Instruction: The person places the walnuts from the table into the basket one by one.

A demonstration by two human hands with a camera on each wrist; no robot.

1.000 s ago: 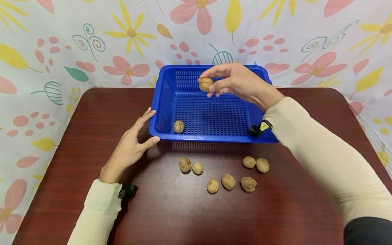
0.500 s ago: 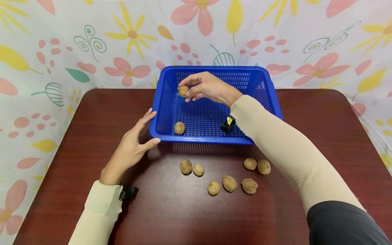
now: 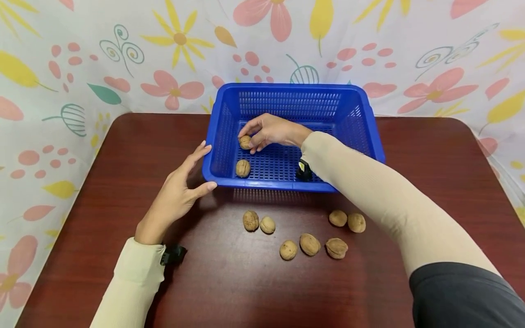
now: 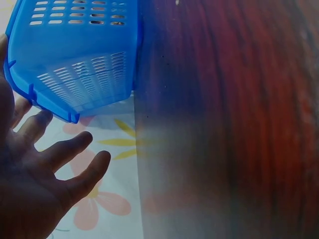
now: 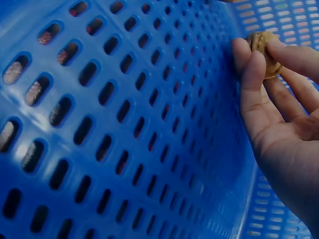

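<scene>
Inside the blue plastic basket [image 3: 293, 185], my right hand [image 3: 272, 130] pinches a walnut [image 3: 244, 142] between thumb and fingers, low at the left end. In the right wrist view the same walnut [image 5: 265, 54] shows between the fingertips, close to the perforated basket wall. Another walnut [image 3: 243, 168] lies in the basket's near left corner, just in front of the held one. My left hand [image 3: 174, 196] rests against the basket's left end, fingers spread, fingertips and thumb at the rim. The left wrist view shows these straight fingers [image 4: 75, 149] beside the basket's outer wall [image 4: 84, 79].
Several walnuts lie on the dark red wooden table [image 3: 229, 287] in front of the basket: a pair [image 3: 259, 223] at left, a row of three [image 3: 309, 245] in the middle, another pair [image 3: 347, 221] at right. A flowered cloth [image 3: 172, 50] hangs behind the table.
My right hand has carried the walnut leftward over the basket, then lowered it toward the floor near the other walnut. The left hand stays at the rim.
</scene>
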